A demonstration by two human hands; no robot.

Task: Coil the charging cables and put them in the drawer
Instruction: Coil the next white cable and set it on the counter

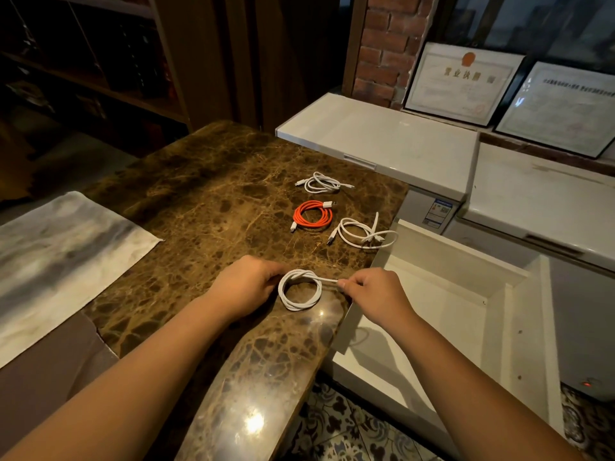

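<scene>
A brown veined marble countertop [206, 201] fills the centre, glossy with lamp glare at six o'clock. At nine o'clock lies a grey-white cloth [56, 257]. Dark wooden shelving [83, 61] stands at eleven o'clock, a red brick pillar [389, 44] at one o'clock. White chest freezers [382, 141] and framed certificates [462, 81] sit at two o'clock. Patterned floor tiles [342, 430] show at five o'clock.

Both hands are on a small white coiled cable [299, 290] at the brown marble counter's [206, 207] edge: left hand [248, 283] pinches the loop, right hand [369, 287] holds its loose end. An orange coiled cable [312, 215] and two more white ones sit further back, next to the open white drawer [442, 314].
</scene>
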